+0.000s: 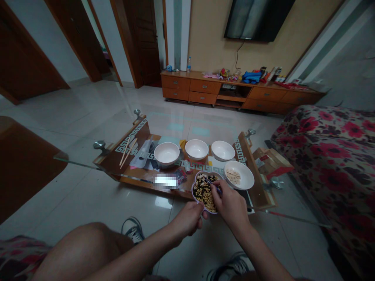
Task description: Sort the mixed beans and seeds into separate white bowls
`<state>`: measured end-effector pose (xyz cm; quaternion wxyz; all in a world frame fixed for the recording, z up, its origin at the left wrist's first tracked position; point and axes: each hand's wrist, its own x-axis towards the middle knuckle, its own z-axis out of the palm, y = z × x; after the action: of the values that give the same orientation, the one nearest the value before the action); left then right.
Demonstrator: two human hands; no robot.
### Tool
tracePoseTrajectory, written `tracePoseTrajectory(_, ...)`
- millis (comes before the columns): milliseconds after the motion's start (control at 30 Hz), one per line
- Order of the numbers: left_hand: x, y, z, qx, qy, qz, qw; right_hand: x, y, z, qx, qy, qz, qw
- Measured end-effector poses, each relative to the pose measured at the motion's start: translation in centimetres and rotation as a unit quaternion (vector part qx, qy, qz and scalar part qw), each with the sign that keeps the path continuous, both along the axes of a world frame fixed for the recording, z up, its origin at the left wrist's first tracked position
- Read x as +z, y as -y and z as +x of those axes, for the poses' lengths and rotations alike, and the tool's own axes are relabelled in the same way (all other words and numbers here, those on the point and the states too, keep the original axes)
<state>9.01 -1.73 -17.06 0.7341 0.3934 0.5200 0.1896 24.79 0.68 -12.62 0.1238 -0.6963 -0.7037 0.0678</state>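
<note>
A purple-rimmed dish [195, 183] of mixed black and tan beans sits at the near edge of the glass table. My left hand [189, 218] is closed on its near rim. My right hand [230, 203] hovers over the beans, its fingers pinched on a thin dark tool [213, 185] whose tip is among the beans. Just to the right stands a white bowl [244, 180] with a few pale beans in it. Three empty white bowls [166, 153] [197, 148] [223, 150] stand in a row behind.
A pair of chopsticks [126, 152] and a plastic bag [143, 154] lie on the left of the glass table [88, 156]. A floral sofa [331, 156] is at right, a cardboard box [271, 160] beside the table, my knee [84, 249] and shoes below.
</note>
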Motion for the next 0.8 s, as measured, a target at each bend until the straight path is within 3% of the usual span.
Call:
tracePoseTrajectory(167, 0.06, 0.02, -0.07, 0.0, -0.002, -0.004, 1.0, 0.09, -0.06, -0.16, -0.034, 0.0, -0.005, 0.999)
tracePoseTrajectory(800, 0.96, 0.17, 0.8, -0.003, -0.005, 0.001, 1.0, -0.1, -0.25, 0.09, -0.013, 0.021, -0.006, 1.0)
